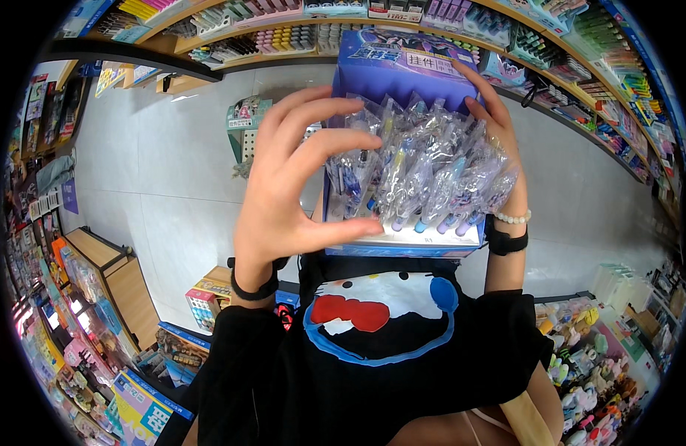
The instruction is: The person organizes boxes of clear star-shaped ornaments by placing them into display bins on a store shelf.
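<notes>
A blue cardboard display box point(391, 70) is held up close in front of me, filled with several pens in clear plastic sleeves point(424, 167). My left hand point(287, 186) grips the box's left side, thumb along the lower front edge and fingers curled over the top of the sleeved pens. My right hand point(499, 130) holds the box's right side from behind, fingers spread up along its back panel. A bead bracelet and a black band sit on my right wrist, a black band on the left.
Curved wooden shelves point(506, 37) stocked with stationery run across the top and right. A grey tiled floor point(164, 163) lies below. Low display racks point(98, 297) of colourful goods stand at left, small toys at lower right point(595, 372). A small green stand point(242, 130) is on the floor.
</notes>
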Action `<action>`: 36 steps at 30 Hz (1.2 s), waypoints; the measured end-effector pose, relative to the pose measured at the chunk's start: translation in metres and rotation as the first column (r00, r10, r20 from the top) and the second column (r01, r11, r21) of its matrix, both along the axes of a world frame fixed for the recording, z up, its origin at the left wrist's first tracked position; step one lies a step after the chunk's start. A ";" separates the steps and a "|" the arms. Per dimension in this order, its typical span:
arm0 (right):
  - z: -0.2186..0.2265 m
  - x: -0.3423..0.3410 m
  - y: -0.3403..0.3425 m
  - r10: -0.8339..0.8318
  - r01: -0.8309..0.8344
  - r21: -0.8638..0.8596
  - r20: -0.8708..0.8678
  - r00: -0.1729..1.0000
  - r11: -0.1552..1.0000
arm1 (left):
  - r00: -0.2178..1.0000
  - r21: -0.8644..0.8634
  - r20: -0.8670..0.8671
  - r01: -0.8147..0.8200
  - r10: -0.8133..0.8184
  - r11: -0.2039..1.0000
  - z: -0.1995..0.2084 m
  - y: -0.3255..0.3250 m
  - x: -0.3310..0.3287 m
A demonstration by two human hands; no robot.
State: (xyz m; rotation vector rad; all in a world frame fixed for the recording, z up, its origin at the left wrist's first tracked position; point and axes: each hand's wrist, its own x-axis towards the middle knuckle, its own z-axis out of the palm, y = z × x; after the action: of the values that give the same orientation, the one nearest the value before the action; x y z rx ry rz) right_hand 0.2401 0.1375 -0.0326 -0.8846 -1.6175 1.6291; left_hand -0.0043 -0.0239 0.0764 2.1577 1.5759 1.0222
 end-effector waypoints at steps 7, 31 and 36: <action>-0.001 -0.001 0.002 0.017 -0.018 -0.078 -0.017 1.000 0.997 | 0.991 0.007 -0.055 -0.119 0.119 0.993 -0.001 -0.005 0.022; -0.007 0.005 -0.002 0.016 -0.031 0.106 0.145 0.989 0.994 | 0.976 -0.185 -0.211 0.007 -0.047 0.983 0.027 0.007 0.010; 0.004 0.010 -0.018 0.026 -0.041 0.092 0.156 0.987 0.995 | 0.985 -0.316 -0.048 0.144 -0.167 0.938 0.037 0.004 0.007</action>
State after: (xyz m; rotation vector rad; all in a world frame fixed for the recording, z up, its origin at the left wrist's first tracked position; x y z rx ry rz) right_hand 0.2499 0.1193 -0.0291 -0.9587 -1.8089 1.5239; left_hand 0.0024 -0.0199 0.1135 2.0789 1.4563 0.6039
